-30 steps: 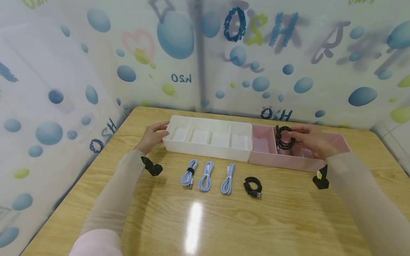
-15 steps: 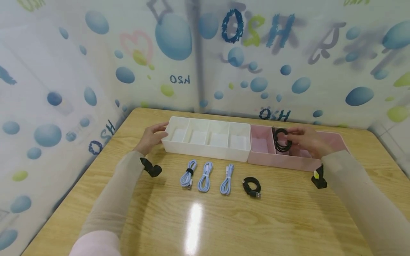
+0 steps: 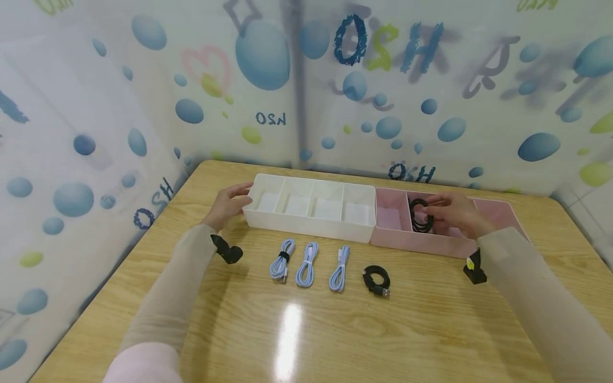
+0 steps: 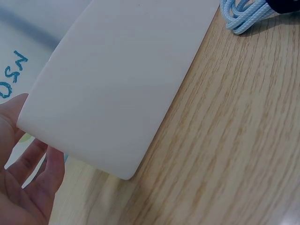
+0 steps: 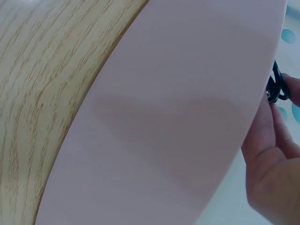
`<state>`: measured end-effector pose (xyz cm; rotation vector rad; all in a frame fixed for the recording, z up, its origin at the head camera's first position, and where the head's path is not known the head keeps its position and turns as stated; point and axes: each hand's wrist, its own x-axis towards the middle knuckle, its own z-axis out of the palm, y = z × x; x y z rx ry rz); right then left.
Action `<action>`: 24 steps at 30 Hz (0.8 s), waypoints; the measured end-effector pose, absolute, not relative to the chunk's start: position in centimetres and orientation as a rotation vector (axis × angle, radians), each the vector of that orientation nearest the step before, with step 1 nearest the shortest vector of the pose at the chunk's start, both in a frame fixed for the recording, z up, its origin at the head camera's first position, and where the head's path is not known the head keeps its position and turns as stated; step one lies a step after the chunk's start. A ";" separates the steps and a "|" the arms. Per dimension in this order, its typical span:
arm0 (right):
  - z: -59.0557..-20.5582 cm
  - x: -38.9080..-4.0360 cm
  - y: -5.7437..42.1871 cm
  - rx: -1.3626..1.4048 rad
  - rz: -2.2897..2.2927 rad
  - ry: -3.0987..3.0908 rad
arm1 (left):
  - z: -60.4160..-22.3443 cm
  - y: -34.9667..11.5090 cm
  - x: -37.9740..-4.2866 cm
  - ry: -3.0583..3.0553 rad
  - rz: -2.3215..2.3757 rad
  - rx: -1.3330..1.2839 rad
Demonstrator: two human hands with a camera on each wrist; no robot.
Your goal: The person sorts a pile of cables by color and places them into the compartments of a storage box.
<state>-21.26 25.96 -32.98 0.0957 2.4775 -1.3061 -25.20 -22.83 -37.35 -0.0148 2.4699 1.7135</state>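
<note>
Here | right fingers (image 3: 441, 198) pinch cable (image 3: 421, 229) inside pink tray (image 3: 423, 242) | left fingers (image 3: 238, 189) wide at white tray (image 3: 306, 223) edge

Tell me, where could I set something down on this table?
The widest bare patch is the tabletop nearest the viewer, bordered by the four bundled cables and both sleeves. The white tray has four bare compartments. It is crowded at the pink tray, where the right hand holds a coiled black cable.

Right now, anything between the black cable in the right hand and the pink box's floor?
Nothing visible. The right hand holds the black cable at the pink box, second compartment from the left; hand and cable hide part of that floor.
</note>
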 end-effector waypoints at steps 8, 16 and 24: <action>-32.9 -21.4 25.6 0.120 -1.254 2.507 | -37.1 -22.6 -25.1 2.478 1.711 -0.015; -33.2 -21.2 25.3 0.102 -1.283 2.480 | -37.1 -22.6 -24.9 2.474 1.726 -0.015; -33.5 -21.1 25.1 0.119 -1.305 2.458 | -37.2 -22.7 -24.9 2.467 1.735 -0.006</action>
